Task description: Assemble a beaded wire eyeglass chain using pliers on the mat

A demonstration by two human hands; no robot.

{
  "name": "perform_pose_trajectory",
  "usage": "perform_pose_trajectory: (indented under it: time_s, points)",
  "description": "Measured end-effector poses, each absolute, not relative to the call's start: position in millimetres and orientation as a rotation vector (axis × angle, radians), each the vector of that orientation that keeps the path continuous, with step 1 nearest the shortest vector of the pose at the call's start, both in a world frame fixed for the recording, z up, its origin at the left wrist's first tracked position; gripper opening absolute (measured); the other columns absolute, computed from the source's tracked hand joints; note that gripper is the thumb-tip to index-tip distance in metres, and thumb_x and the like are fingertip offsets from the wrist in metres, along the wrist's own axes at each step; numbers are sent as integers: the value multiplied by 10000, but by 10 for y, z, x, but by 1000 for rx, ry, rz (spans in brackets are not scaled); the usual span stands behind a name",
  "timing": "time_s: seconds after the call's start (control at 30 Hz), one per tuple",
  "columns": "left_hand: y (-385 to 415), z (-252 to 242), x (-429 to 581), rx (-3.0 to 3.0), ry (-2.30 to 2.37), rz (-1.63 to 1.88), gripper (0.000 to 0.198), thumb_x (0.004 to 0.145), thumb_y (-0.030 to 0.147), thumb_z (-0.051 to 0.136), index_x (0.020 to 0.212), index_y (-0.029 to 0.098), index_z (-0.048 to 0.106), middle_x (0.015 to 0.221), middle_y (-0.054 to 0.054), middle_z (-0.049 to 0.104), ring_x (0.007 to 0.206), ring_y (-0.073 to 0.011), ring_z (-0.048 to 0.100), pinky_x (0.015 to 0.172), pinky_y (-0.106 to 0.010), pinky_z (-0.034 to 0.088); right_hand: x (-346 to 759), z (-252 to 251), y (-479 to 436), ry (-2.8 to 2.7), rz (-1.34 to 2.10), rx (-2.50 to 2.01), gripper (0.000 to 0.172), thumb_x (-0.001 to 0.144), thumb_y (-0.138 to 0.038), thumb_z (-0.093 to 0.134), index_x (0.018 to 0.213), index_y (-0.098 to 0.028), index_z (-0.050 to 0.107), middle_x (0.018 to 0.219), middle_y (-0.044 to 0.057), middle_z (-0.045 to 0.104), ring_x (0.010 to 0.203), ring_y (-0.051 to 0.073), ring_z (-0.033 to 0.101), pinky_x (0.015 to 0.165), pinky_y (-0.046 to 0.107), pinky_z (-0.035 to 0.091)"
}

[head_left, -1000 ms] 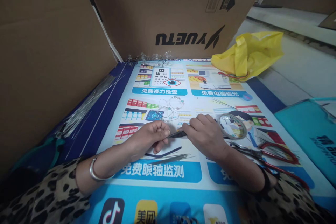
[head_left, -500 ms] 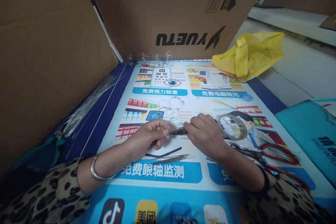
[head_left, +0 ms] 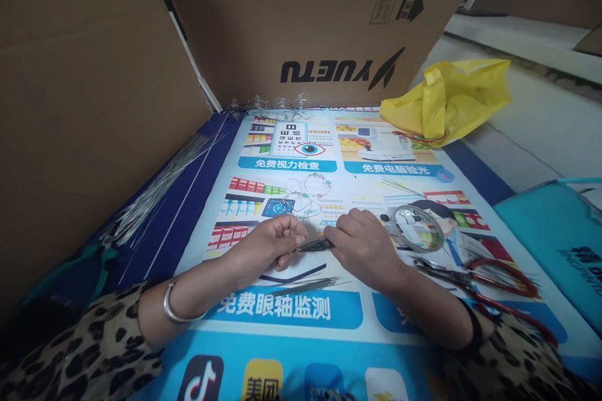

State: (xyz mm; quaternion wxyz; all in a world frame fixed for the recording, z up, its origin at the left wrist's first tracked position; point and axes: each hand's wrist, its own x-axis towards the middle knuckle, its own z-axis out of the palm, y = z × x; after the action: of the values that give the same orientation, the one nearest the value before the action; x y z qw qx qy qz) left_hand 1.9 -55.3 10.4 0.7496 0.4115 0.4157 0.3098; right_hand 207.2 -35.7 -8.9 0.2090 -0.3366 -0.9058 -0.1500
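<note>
My right hand is closed around dark pliers, whose narrow jaws point left. At their tip, my left hand pinches with thumb and index finger; whatever lies between those fingers is too small to make out. Short dark wire pieces rest on the printed mat just below the hands. Beyond them is a beaded bracelet with thin looped wire beside it. A clear roll of tape stands right of my right hand, close to red-handled scissors, partly covered by my right forearm.
A large cardboard box walls off the back and left. Long thin wires and a teal-handled tool lie at left. Clear wire pieces line the back. A yellow bag and a teal bag are at right.
My right hand has shifted slightly left and turned, so the pliers tilt a little differently and their jaws sit slightly lower. My left hand keeps its pinch in nearly the same place.
</note>
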Motion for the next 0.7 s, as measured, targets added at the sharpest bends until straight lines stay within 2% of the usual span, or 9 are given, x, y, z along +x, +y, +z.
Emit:
perform_pose_trajectory:
  time_s: [0.17, 0.3, 0.4, 0.7]
  points:
    - [-557, 129, 33, 977, 1033, 750, 162, 755, 282, 627, 781, 167, 516, 533, 60, 484, 435, -40, 397, 448, -187, 292, 2070, -92, -351, -2523, -392, -960, 142, 784, -179, 515, 675, -191, 606, 640, 30, 492, 693, 167, 354, 629, 308, 226]
    - [-566, 133, 39, 1052, 1082, 770, 171, 757, 301, 624, 789, 163, 527, 586, 20, 579, 526, -79, 505, 532, -214, 387, 2069, -97, -355, -2530, -371, -977, 118, 778, -187, 530, 700, -192, 619, 646, 32, 505, 694, 170, 361, 626, 307, 225]
    - [-567, 122, 40, 1077, 1086, 772, 165, 768, 304, 606, 795, 162, 526, 568, 8, 592, 524, -97, 532, 522, -221, 396, 2070, -103, -359, -2545, -374, -975, 121, 781, -193, 527, 692, -189, 610, 651, 33, 504, 697, 170, 360, 628, 307, 224]
    - [-560, 110, 39, 1167, 1115, 770, 147, 767, 279, 594, 787, 154, 518, 623, 37, 538, 483, -57, 494, 497, -196, 398, 2052, -100, -352, -2586, -408, -913, 131, 799, -198, 504, 685, -190, 568, 649, 29, 487, 690, 168, 344, 635, 312, 224]
